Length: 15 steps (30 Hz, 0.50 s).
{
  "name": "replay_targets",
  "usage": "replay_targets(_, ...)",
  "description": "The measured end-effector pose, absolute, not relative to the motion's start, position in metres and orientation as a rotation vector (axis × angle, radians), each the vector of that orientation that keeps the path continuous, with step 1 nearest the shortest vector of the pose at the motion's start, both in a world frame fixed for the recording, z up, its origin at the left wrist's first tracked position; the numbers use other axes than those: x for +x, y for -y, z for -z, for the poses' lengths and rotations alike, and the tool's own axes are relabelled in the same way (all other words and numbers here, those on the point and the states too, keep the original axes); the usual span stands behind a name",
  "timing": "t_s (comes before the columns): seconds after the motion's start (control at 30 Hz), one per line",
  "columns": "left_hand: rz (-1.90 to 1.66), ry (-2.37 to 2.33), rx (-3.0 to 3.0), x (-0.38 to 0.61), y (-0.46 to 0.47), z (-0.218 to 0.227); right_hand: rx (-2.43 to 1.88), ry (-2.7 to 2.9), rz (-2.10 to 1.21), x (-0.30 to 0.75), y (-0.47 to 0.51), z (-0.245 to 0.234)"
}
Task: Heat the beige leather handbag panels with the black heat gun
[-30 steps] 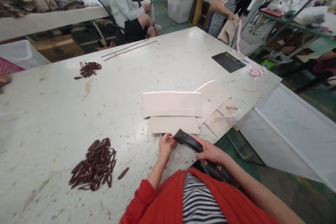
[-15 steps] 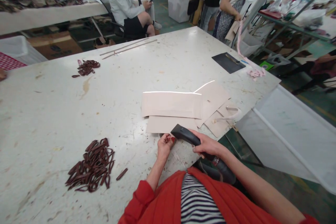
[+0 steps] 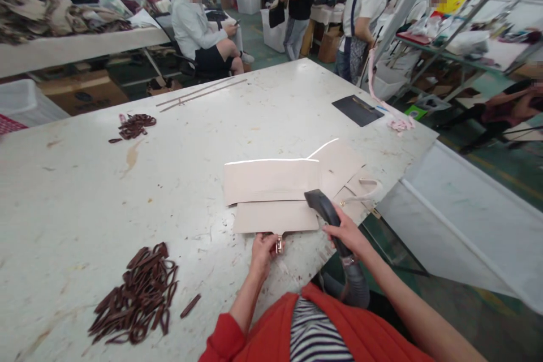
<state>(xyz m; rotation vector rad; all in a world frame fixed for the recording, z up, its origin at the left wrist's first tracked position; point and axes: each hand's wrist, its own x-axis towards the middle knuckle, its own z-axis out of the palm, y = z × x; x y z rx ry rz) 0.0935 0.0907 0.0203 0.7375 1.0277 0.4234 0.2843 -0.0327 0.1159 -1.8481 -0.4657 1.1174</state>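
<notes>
My right hand [image 3: 347, 232] is wrapped round a black vacuum nozzle [image 3: 323, 205] with a ribbed hose [image 3: 357, 283] hanging below. The flat tip of the nozzle is over the right end of a beige bag panel [image 3: 271, 180] with a white top edge. Below that panel lies its lower beige flap [image 3: 271, 218], and from its front edge sticks out a shiny metal clasp [image 3: 279, 244]. Fingers of my left hand [image 3: 262, 250] pinch the clasp and the tab there. More beige pieces [image 3: 337, 167] and a beige strap [image 3: 371, 185] lie to the right.
Dark brown loops [image 3: 138, 297] lie in a pile at front left, and a smaller pile [image 3: 136, 125] is farther back. A black clipboard [image 3: 357, 110] and pink ribbon [image 3: 401, 124] are at the far right. A white bin [image 3: 462, 220] stands beside the table [image 3: 190, 181]. Several people are beyond.
The nozzle has moved right, away from my left hand, onto the panel's right end. The clasp at my left fingers now shows. The camera view has tilted up slightly.
</notes>
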Motion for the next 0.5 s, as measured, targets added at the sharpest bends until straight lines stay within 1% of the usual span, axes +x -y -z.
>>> replay_targets(0.07, -0.374, -1.079, 0.645, 0.101, -0.097, -0.022, -1.911, 0.336, -0.981, 0.303, 0.043, -0.108)
replay_targets(0.17, -0.313, -1.151, 0.620, 0.113, -0.104, -0.023, -1.956, 0.252, -0.916, 0.327, 0.052, -0.100)
replay_targets(0.37, -0.359, -1.239, 0.652, 0.124, -0.101, -0.018, -1.934, 0.242, -1.098, 0.349, 0.044, -0.091)
replay_targets(0.43, -0.371, -1.246, 0.678, 0.126, -0.100, -0.027, -1.895, 0.282, -1.152, 0.348, 0.040, -0.090)
replay_targets(0.5, -0.384, -1.220, 0.788, 0.130, -0.100, -0.048, -1.886, 0.325, -1.150, 0.346, 0.037, -0.093)
